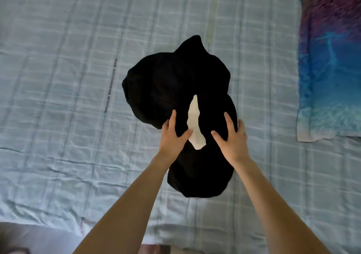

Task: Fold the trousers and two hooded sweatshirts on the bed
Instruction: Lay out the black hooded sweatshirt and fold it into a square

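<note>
Black cloth, a bundled garment (175,89), lies at the centre of the frame on the bed (58,78) under two bare hands.

The left hand (173,134) and the right hand (233,138) both rest flat on the garment's middle, fingers (172,119) spread wide and gripping nothing, thumbs pointing inward toward a white strip (195,123) of cloth that shows between them. Whether the dark heap is a sweatshirt or the trousers cannot be told; a pointed part at its top edge may be a hood. The bed wears a pale blue checked sheet. At the right edge of the frame lies a flat blue and purple patterned cloth (330,64), well apart from the garment.
</note>
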Action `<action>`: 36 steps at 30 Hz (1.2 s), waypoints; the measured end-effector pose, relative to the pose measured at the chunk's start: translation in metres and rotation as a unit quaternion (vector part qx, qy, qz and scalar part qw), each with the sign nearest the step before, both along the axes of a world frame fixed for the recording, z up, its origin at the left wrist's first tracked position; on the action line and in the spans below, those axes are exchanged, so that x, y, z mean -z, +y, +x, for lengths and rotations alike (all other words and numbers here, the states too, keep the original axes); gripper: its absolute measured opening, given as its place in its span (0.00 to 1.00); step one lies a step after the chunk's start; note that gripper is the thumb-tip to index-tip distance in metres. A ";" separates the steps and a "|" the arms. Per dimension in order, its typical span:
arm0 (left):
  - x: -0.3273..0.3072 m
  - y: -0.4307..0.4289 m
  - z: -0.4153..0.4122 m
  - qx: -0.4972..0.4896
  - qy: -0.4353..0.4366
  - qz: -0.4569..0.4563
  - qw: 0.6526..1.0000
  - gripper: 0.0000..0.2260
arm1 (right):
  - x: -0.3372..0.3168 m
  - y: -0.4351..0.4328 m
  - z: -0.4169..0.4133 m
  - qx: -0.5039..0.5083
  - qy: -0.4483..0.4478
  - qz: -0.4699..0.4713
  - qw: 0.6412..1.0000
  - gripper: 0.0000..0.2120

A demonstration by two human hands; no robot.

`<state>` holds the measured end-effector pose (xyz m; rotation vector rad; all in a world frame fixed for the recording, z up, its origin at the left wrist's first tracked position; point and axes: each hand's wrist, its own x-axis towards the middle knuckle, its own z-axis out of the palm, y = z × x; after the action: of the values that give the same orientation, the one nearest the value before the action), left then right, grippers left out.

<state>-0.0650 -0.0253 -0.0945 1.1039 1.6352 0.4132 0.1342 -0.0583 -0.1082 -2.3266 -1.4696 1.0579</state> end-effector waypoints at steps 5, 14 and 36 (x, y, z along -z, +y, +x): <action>-0.001 -0.011 0.015 0.067 0.030 0.046 0.996 0.29 | 0.008 0.004 0.015 0.060 0.137 0.052 0.987 0.32; -0.093 -0.086 0.044 0.093 -0.043 0.111 0.989 0.27 | -0.084 -0.077 0.052 0.135 0.264 0.052 0.954 0.28; 0.036 0.022 -0.064 -0.196 -0.076 0.017 0.978 0.42 | 0.013 0.148 -0.030 -0.207 0.005 -0.028 0.978 0.35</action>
<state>-0.1289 -0.0032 -0.1309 0.7497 1.7134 0.7656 0.1043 0.0900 -0.1214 -2.0916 -2.0003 1.2158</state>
